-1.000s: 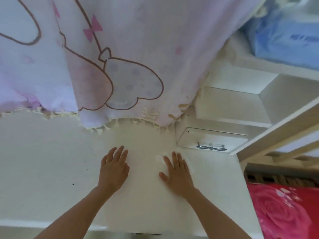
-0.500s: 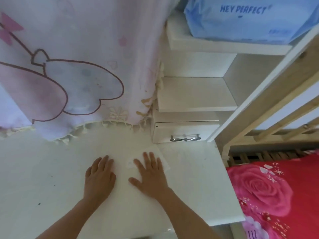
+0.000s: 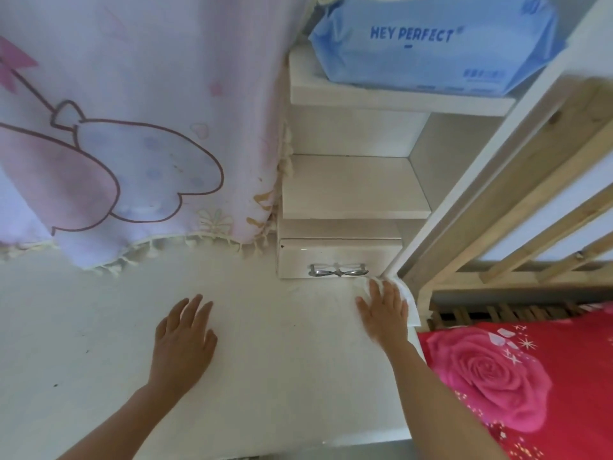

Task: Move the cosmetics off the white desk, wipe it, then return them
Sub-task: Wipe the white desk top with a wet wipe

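Right hand (image 3: 384, 310) pressing white wipe (image 3: 407, 298) flat onto white counter (image 3: 282, 360), at far right corner, just below small drawer (image 3: 331, 255) with silver bow handle (image 3: 337, 271). Fingers straight, slightly apart, lying on wipe; wipe's edge sticking out past hand toward counter's right edge. Left hand (image 3: 184, 340) resting palm-down on bare counter, well apart from wipe, fingers straight, nearly together, holding nothing. Pink cartoon cloth (image 3: 132, 127) hanging over counter's back. Blue tissue pack (image 3: 431, 44) sitting on shelf (image 3: 381, 99) above drawer.
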Available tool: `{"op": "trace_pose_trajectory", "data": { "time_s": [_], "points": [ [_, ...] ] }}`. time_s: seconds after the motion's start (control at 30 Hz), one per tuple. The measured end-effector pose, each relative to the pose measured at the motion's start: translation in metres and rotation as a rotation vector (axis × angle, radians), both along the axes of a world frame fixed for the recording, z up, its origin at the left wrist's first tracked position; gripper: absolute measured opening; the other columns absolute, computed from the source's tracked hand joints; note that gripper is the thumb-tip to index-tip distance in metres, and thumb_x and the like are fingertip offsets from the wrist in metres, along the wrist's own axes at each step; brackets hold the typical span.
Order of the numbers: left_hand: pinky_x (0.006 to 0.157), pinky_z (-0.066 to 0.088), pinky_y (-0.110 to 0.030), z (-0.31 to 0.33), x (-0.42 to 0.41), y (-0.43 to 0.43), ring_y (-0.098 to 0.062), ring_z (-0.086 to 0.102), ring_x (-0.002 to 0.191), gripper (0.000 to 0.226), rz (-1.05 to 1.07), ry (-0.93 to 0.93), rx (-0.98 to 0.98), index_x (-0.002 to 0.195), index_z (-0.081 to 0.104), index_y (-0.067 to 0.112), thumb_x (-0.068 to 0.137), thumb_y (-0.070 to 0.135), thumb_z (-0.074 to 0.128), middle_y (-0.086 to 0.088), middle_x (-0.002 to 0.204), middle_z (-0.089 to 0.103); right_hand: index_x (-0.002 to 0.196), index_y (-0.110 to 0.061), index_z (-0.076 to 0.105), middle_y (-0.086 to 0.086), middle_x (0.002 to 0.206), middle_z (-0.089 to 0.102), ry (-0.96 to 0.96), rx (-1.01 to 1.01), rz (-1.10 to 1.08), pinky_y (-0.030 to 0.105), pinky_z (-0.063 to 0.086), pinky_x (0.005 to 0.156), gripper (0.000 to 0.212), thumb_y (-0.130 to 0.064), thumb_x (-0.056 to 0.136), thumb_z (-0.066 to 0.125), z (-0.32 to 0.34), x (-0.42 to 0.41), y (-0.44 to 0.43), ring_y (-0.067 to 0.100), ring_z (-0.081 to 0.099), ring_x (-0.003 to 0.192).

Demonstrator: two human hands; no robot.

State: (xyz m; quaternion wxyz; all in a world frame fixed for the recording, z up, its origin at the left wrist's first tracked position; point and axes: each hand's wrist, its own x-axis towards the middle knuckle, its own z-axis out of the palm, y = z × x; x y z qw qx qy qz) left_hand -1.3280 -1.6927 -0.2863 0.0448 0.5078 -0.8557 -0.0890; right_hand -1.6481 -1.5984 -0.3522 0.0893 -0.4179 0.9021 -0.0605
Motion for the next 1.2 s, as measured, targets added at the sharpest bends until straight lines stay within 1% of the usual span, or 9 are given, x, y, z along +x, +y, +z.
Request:
{"op": "trace_pose_trajectory", "data": {
  "time_s": [0.17,0.37,0.5,0.67,0.73,0.93,1.0,1.1,1.2],
  "points": [
    [0.085,0.047,-0.055,-0.006,-0.003,0.018,-0.042,0.053,0.115,0.047,0.025,0.100,-0.007,0.113,0.062,0.000,0.082,0.027,0.040,-0.020,0.124,0.058,0.143,-0.021,0.020,0.018,0.151,0.012,-0.038,0.002,-0.083,0.045,0.021,0.112,0.063,-0.051,0.090,0.038,0.005,-0.005,0.025,0.034,0.016,0.138],
    [0.112,0.017,-0.037,-0.036,0.006,0.035,-0.023,0.012,0.142,0.050,0.006,-0.026,0.142,0.141,0.029,0.016,0.094,0.027,0.039,-0.004,0.154,0.017,0.145,-0.025,0.006,0.013,0.154,-0.008,-0.057,0.136,0.028,0.043,0.009,0.115,0.067,-0.057,0.090,0.028,0.001,0.013,0.089,0.031,-0.004,0.142],
    [0.112,0.017,-0.037,-0.036,0.015,0.045,-0.023,0.014,0.141,0.049,-0.019,-0.047,0.164,0.140,0.031,0.017,0.093,0.025,0.039,-0.005,0.154,0.018,0.145,-0.028,0.004,0.009,0.155,-0.008,-0.045,0.159,0.004,0.045,0.006,0.116,0.074,-0.068,0.084,0.015,0.002,0.044,0.125,0.028,-0.008,0.142],
    [0.103,0.033,-0.052,-0.037,0.048,0.059,-0.037,0.036,0.131,0.041,0.009,0.041,0.136,0.127,0.050,0.003,0.088,0.015,0.048,-0.020,0.141,0.040,0.145,-0.025,-0.003,0.012,0.154,-0.013,-0.035,0.154,0.021,0.046,0.000,0.115,0.116,-0.077,0.046,-0.037,0.015,0.114,0.131,0.032,-0.009,0.142],
    [0.094,0.039,-0.058,-0.036,0.068,0.065,-0.043,0.045,0.122,0.038,0.059,0.091,0.137,0.119,0.057,-0.002,0.085,0.014,0.050,-0.025,0.132,0.049,0.145,-0.023,-0.001,0.012,0.148,-0.019,-0.064,0.145,0.104,0.045,-0.009,0.114,0.105,-0.079,0.059,-0.024,0.015,0.160,0.121,0.031,-0.014,0.141],
    [0.080,0.044,-0.064,-0.026,0.144,0.077,-0.053,0.052,0.108,0.050,0.205,0.199,0.101,0.107,0.061,-0.010,0.075,0.022,0.040,-0.033,0.117,0.057,0.137,-0.025,0.038,0.011,0.141,0.042,0.038,0.154,0.379,0.040,0.002,0.107,0.063,-0.054,0.093,0.004,0.022,0.293,0.071,0.030,-0.012,0.140],
    [0.080,0.044,-0.063,-0.022,0.177,0.079,-0.052,0.052,0.108,0.055,0.259,0.227,0.069,0.107,0.062,-0.009,0.076,0.027,0.034,-0.032,0.117,0.058,0.134,-0.028,0.041,0.010,0.146,0.031,0.017,0.180,0.411,0.043,-0.002,0.108,0.059,-0.052,0.094,0.005,0.028,0.315,0.058,0.032,-0.002,0.139],
    [0.091,0.039,-0.062,-0.022,0.236,0.083,-0.047,0.043,0.121,0.036,0.444,0.237,0.053,0.116,0.058,-0.006,0.083,0.010,0.056,-0.028,0.129,0.051,0.145,-0.025,0.006,0.013,0.153,-0.010,-0.071,0.171,0.572,0.046,-0.014,0.111,0.056,-0.049,0.096,0.018,0.011,0.339,0.035,0.034,-0.008,0.141],
    [0.103,0.026,-0.053,-0.028,0.300,0.091,-0.037,0.030,0.133,0.043,0.606,0.203,0.087,0.128,0.050,0.002,0.086,0.007,0.056,-0.018,0.142,0.039,0.145,-0.025,-0.005,0.014,0.153,-0.015,-0.070,0.197,0.635,0.046,-0.008,0.114,0.060,-0.046,0.096,0.023,0.004,0.373,0.014,0.034,-0.013,0.141]
  ]
}}
